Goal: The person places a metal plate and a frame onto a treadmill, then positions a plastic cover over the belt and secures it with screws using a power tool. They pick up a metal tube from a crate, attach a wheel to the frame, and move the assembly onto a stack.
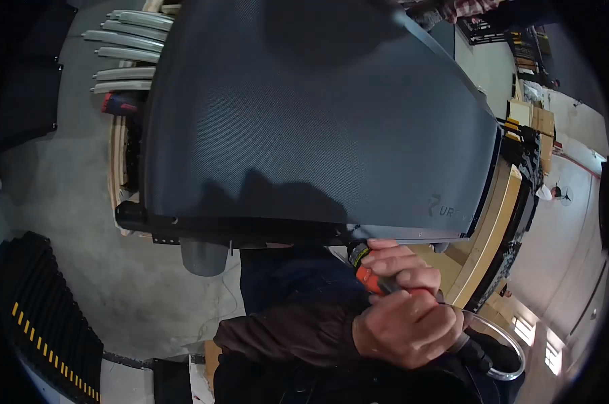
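Observation:
A large dark grey treadmill belt (304, 114) on a black frame fills the middle of the view. At its near edge, an orange and black powered driver (363, 269) points its tip at the frame's underside. My left hand (409, 330), in a brown sleeve coming from the left, is wrapped around the driver's handle. My right hand (405, 261) lies just above it, fingers curled over the driver's front part close to the tip. A clear hose (510, 343) loops away from the back of the tool.
Grey curved mouldings (126, 50) lie stacked at the top left, with a red and blue object (119, 104) below them. A stack of black parts with yellow marks (48, 337) stands at the lower left. Wooden frames (496, 222) run along the right. A grey roller end (203, 256) hangs under the frame.

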Demonstrator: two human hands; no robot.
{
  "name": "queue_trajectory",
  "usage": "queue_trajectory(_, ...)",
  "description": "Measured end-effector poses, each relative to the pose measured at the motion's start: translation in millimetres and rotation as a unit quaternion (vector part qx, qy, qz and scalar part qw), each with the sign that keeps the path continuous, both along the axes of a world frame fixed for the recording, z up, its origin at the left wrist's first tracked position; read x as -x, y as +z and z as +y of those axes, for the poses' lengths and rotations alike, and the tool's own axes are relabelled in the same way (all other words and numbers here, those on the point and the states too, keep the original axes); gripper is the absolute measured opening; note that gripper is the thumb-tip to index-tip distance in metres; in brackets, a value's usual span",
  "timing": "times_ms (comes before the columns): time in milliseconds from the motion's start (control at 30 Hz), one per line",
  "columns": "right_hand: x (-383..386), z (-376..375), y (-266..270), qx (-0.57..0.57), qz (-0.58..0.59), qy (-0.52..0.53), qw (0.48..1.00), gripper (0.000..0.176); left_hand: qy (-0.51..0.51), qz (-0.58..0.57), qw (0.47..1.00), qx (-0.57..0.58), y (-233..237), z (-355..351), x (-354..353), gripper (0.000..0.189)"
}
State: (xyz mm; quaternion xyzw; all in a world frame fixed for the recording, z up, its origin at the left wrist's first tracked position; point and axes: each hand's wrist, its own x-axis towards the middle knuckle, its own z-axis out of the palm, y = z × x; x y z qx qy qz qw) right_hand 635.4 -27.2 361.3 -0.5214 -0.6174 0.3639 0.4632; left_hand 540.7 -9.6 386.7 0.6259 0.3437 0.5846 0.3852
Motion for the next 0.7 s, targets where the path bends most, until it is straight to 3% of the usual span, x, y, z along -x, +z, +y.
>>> queue_trajectory(67,5,-1,-13,-0.044,0.049,-0.034,0.997,0.03,-0.027,0.062,0.996,-0.06,-5,6,12,0.024)
queue_trajectory(133,-3,5,-11,-0.082,0.104,-0.076,0.988,0.028,-0.124,0.003,0.991,0.04,-2,20,25,0.036)
queue_trajectory(200,-40,25,1,0.006,0.006,0.227,0.974,0.03,-0.138,-0.096,0.978,0.127,-8,15,50,0.035)
queue_trajectory(233,-42,24,-2,-0.01,0.047,0.233,0.971,0.043,-0.034,-0.119,0.964,0.236,-37,-13,45,0.027)
queue_trajectory(267,-39,16,-1,-0.013,0.05,0.194,0.98,0.045,-0.035,-0.172,0.897,0.405,-41,-24,57,0.019)
queue_trajectory(333,-20,-7,-5,-0.055,0.034,0.065,0.996,0.048,-0.033,-0.254,0.822,0.509,-67,-36,70,0.022)
queue_trajectory(367,-22,-7,3,-0.032,0.026,0.101,0.994,0.045,-0.03,-0.294,0.775,0.558,-78,-43,76,0.022)
queue_trajectory(433,-37,8,24,0.009,0.031,0.194,0.98,0.036,-0.077,-0.303,0.747,0.587,-105,-65,89,0.027)
queue_trajectory(500,-40,9,25,0.088,0.127,0.161,0.975,0.033,-0.104,-0.304,0.741,0.59,-121,-85,99,0.031)
queue_trajectory(533,-34,3,14,0.049,0.115,0.134,0.983,0.031,-0.1,-0.298,0.743,0.591,-120,-94,101,0.031)
queue_trajectory(600,2,-16,20,0.002,0.039,-0.047,0.998,0.03,-0.089,-0.291,0.747,0.59,-116,-96,99,0.032)
queue_trajectory(700,-33,-8,23,-0.017,0.052,0.158,0.986,0.032,-0.097,-0.278,0.746,0.598,-112,-104,94,0.035)
